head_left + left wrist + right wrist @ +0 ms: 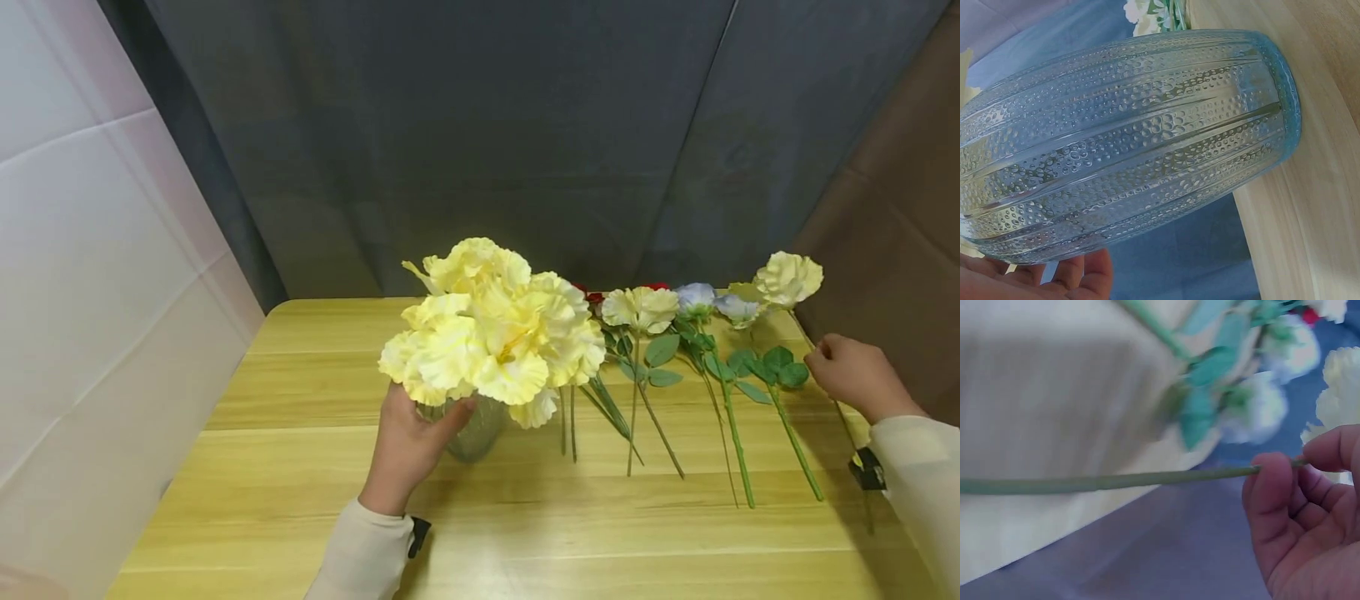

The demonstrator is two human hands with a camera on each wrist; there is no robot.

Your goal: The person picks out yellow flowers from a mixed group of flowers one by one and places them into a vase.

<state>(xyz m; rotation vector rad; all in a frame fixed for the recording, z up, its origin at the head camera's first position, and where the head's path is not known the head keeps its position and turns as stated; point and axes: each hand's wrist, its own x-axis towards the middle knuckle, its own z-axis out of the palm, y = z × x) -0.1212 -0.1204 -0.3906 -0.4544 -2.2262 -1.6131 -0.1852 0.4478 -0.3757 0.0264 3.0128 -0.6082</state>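
Note:
My left hand holds a clear glass vase around its upper part, thumb toward me. Ribs and bubble texture cover the glass, and its base stands on the table. A thick bunch of ruffled yellow flowers fills the mouth and hides the rim. Off to the right, my right hand pinches the long green stem of a pale yellow flower between thumb and fingers. That bloom sits above the hand, and the stem's lower end runs down past the sleeve.
Several loose flowers lie side by side right of the vase: a cream bloom, bluish-white roses and red ones, stems toward me. The wooden table ends at a dark curtain behind.

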